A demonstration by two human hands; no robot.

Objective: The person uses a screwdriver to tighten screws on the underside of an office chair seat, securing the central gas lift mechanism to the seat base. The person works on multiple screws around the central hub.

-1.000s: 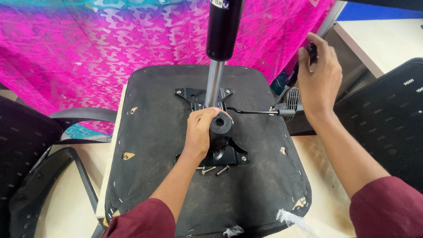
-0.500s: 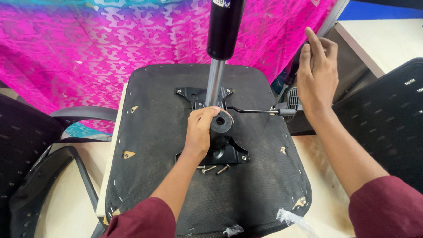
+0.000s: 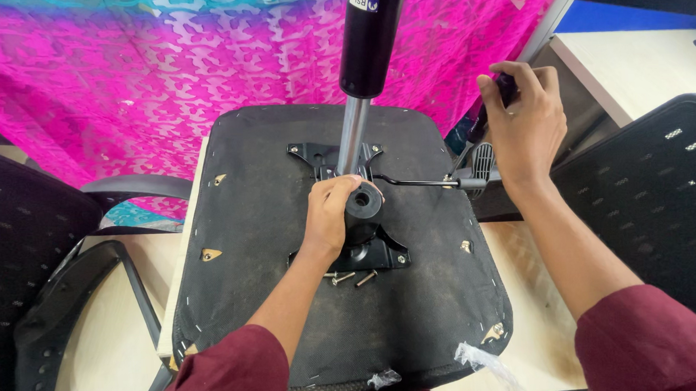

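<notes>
An upturned black chair seat point(image 3: 269, 207) lies on a table with its underside up. A black metal mechanism plate point(image 3: 375, 253) is mounted at its middle, and a gas-lift cylinder point(image 3: 367, 36) rises from it. My left hand point(image 3: 329, 212) grips the round black knob point(image 3: 363, 199) on the mechanism. A thin lever with a ribbed black paddle point(image 3: 481, 163) sticks out to the right. My right hand point(image 3: 523, 127) is closed around a dark tool handle point(image 3: 506, 86) just above that paddle. Three loose screws point(image 3: 351, 279) lie on the seat below the plate.
A pink and teal patterned cloth point(image 3: 159, 78) hangs behind the seat. Black mesh chair backs stand at the right point(image 3: 666, 203) and the left point(image 3: 9, 237). A loose black armrest point(image 3: 68, 313) lies at the lower left. A pale desk point(image 3: 658, 60) sits at the upper right.
My right hand had its fingers stretched flat half a second ago; now they are curled around the dark handle again. My left hand stays on the knob.
</notes>
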